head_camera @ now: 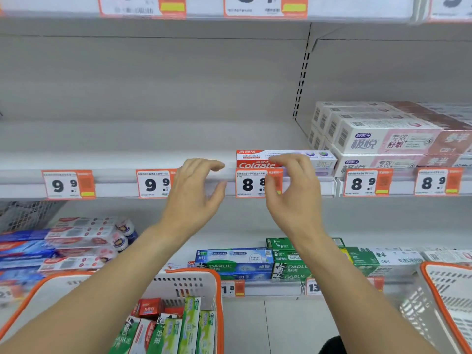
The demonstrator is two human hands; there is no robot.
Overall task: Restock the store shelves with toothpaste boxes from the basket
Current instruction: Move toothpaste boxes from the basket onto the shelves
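Now both hands hang in front of the middle shelf with nothing in their grip. The left hand (196, 185) has its fingers loosely curled, thumb apart from them, at the shelf lip (115, 175). The right hand (291, 190) is likewise relaxed and empty, its fingertips at or just before the front face of the Colgate box (255, 159); whether they touch it I cannot tell.

That box lies lengthwise at the front edge, above the 8.8 tag (249, 183), with pink-and-white boxes (383, 139) stacked just to its right. My judgement: 1 box is placed and the hands are between placements. The next move calls for going down to the basket (189, 279) below the left forearm, where more boxes (176, 328) stand on end, and picking 1 that matches.

Left of the Colgate box the shelf runs bare above the two 9.9 tags (153, 183), so room there is wide. The tight edges are the stack on the right and the projecting tag rail; a second basket (439, 290) sits low right.
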